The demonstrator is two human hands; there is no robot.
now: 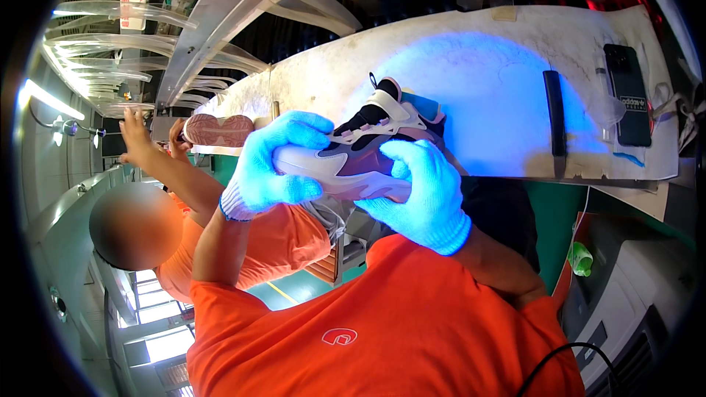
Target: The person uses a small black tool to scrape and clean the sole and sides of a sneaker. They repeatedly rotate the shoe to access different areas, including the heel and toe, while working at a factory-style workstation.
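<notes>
A chunky sneaker in white, grey, black and mauve is held up in front of me, lying sideways between my hands. White knit gloves, tinted blue by the light, cover both hands. My left hand wraps round the toe end, thumb low on the sole side and fingers over the top. Further along, near the heel half, my right hand grips the midsole and side of the sneaker. The pull loop and collar point away from me, over the worktable. Part of a blue surface shows behind the heel.
A black bar-shaped tool and a dark phone lie on the table's right side. At left, a co-worker in orange sits near another shoe, its pink sole showing. A metal frame with curved clear strips rises behind the table.
</notes>
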